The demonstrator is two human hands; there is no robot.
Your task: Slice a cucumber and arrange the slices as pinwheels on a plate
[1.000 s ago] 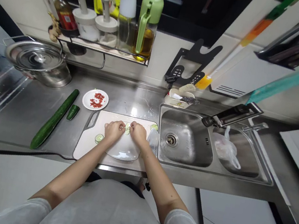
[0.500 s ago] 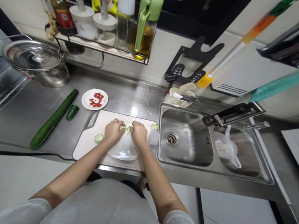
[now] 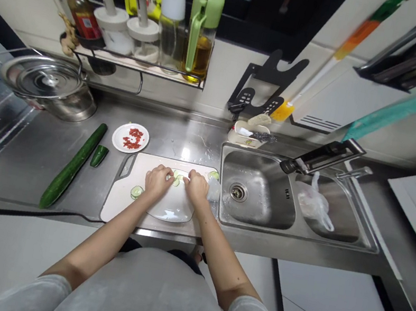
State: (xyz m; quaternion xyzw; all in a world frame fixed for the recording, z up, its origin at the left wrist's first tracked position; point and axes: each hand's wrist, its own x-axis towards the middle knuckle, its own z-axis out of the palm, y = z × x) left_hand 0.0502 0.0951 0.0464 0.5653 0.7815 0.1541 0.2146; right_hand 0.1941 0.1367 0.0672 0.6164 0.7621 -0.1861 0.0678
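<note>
In the middle of the steel counter, on the glossy white plate [image 3: 169, 212] that stood upon a cream-white, flat cutting board [image 3: 115, 209], lay a small group of thin, pale-green cucumber slices [image 3: 177, 177]. They were near the far side of the plate, partly overlapping one another, between the fingertips of the two hands.

By my judgement, these slices were very light, a little flexible, and also fragile, because a hard squeeze could bend or tear them. Their cut faces were probably wet, so they could slide on the smooth plate or cling to each other. It seemed best to take one slice by its rim, with the thumb and one finger, and to press only softly.

The left hand [image 3: 158, 181] came from the left side, its fingers curled and the thumb close to the forefinger, right at the left edge of the group. Whether a slice was pinched there, I could not tell. The right hand [image 3: 196, 188] was also curled, with its fingertips just beside the right edge of the group; the gap between its thumb and forefinger was too small to judge, so I could not say if it held something.

Farther to the left, a small stack of round, green-rimmed slices [image 3: 136, 192] rested on the board, near the left hand. Beyond the right hand, some other pale-green slices [image 3: 213, 175] lay by the board's far right corner.
</note>
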